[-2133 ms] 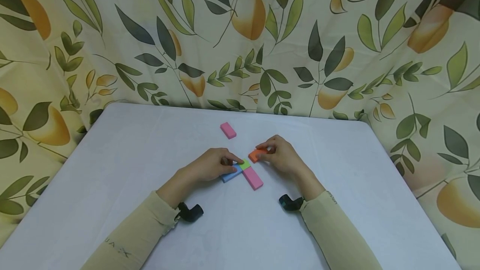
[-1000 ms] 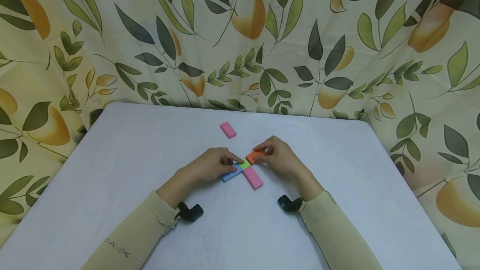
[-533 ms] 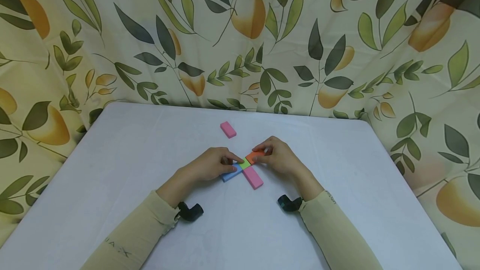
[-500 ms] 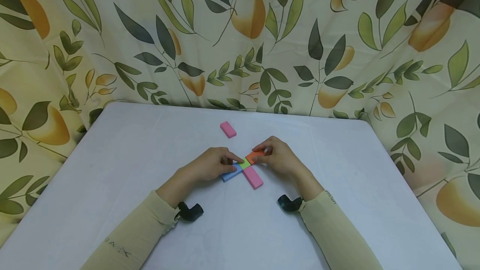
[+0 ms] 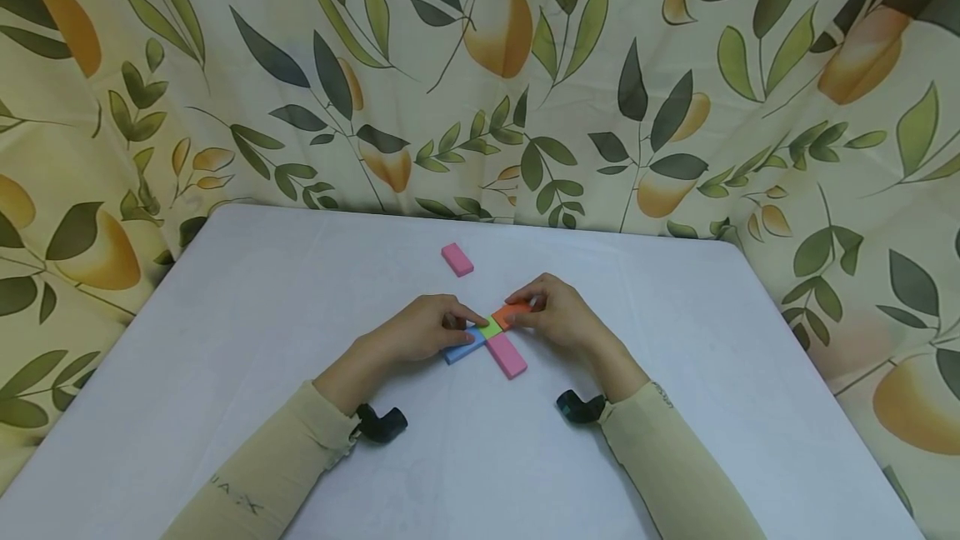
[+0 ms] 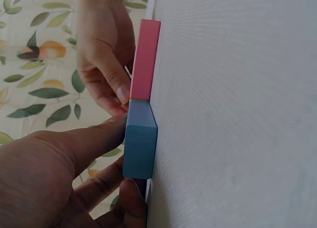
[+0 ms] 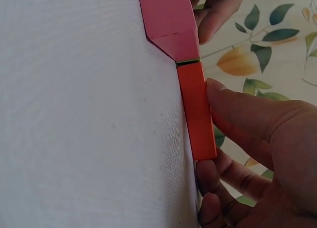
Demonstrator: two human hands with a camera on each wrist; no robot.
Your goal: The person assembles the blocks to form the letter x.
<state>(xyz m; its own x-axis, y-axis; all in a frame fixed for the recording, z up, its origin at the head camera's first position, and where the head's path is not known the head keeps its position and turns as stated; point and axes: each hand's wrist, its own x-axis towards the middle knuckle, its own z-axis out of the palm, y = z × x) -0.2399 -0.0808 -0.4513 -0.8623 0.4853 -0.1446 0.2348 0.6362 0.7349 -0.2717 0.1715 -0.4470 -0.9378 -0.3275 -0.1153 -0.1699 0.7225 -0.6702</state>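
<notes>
L hand (image 5: 420, 332): curled over the blue block (image 5: 459, 347), held betw. thumb and fingers (thumb at one end, forefinger along the top in the left wrist view); fingertips reach the green block (image 5: 491, 327).
R hand (image 5: 558, 315): orange block (image 5: 511, 313) is pinched, fingers on top, thumb at the side; the block is pressed flat on the surface (image 5: 225, 315).
Orange block: set end-on against the green block, touching it, on the far-right side.
Green block: centre of a cross shape, mostly hidden betw. the hands.
Blue block: near-left arm of the cross, touching the green one.
Pink block, near (image 5: 507, 356): near-right arm of the cross, flat, not touched by either hand.
Pink block, far (image 5: 457, 260): lying alone, well apart from the cross, toward the far edge.
Wrist cams (image 5: 381, 423): black, strapped at both cuffs.
Backdrop: leaf-and-fruit print curtain (image 5: 480, 73) behind the surface.
</notes>
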